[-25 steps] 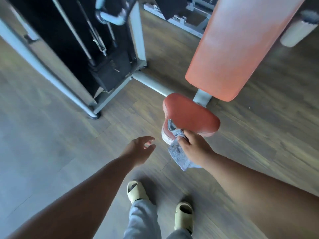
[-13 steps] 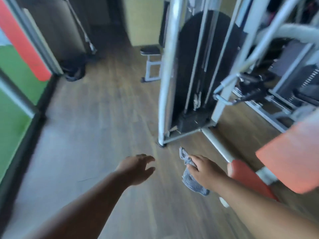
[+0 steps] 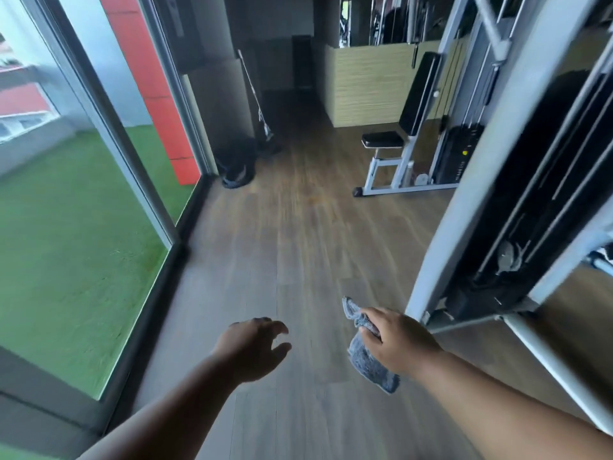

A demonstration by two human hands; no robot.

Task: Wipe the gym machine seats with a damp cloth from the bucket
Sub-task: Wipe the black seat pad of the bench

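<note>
Low in the middle of the view, the gray cloth (image 3: 368, 353) is bunched up in the right hand (image 3: 396, 341), whose fingers curl around it while both ends hang out above the wood floor (image 3: 298, 247). The left hand (image 3: 253, 348) holds nothing, its fingers loose and a little bent, and both bare arms reach forward. A gray machine frame (image 3: 464, 200) stands close on the right, a black seat (image 3: 381, 140) sits far ahead, and a big window (image 3: 76, 210) is on the left.
</note>
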